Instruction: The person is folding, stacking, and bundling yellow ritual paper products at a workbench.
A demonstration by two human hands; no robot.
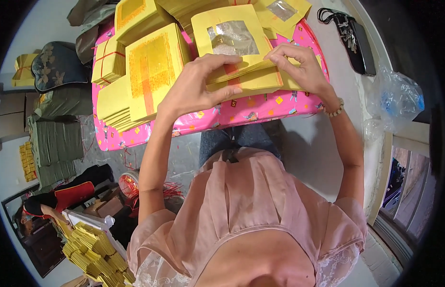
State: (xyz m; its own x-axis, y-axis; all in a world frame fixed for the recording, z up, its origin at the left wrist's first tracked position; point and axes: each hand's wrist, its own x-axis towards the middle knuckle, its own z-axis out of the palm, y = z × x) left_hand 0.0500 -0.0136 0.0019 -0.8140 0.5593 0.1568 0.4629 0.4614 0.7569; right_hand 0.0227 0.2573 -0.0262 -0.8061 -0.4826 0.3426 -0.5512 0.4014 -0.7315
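Across the near edge of a pile of yellow papers lies my left hand (198, 83), fingers on top and thumb (227, 93) against the front, gripping that edge. A yellow paper envelope (232, 38) with a clear plastic window tops the pile, and more yellow sheets (253, 82) lie under it. At its near right corner my right hand (301, 67) has thumb and forefinger pinched together on the envelope's edge; a beaded bracelet circles that wrist. Left of my left hand stands a thick stack of yellow paper (153, 67) with orange patterned patches.
The pink patterned table cover (208, 119) carries a strapped yellow bundle (108, 61) and another windowed envelope (282, 12). A black pouch with keys (354, 43) and a clear plastic bag (399, 98) are at right. At lower left a person in red and black (74, 193) is beside piled yellow paper (96, 251).
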